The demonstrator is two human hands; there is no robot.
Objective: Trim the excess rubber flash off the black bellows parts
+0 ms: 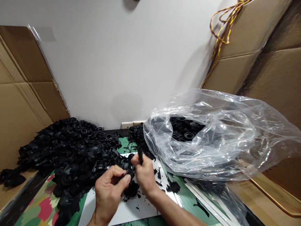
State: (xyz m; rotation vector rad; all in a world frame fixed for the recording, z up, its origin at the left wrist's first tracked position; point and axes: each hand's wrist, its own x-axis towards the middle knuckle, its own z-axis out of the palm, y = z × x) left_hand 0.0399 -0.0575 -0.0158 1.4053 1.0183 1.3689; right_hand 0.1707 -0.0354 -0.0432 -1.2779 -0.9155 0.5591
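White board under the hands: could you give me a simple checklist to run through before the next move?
1. Left hand has a grip: ok, it pinches a black piece.
2. Right hand has a grip: ok, closed around a dark slim object.
3. White board free of scraps: not ok, black scraps litter it.
4. Plastic bag open: ok, black rings show through the opening.
5. Fingers clear of any sharp edge: cannot tell, the object's lower end is hidden.

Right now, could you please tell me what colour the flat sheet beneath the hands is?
The flat sheet is white, seen in the head view.
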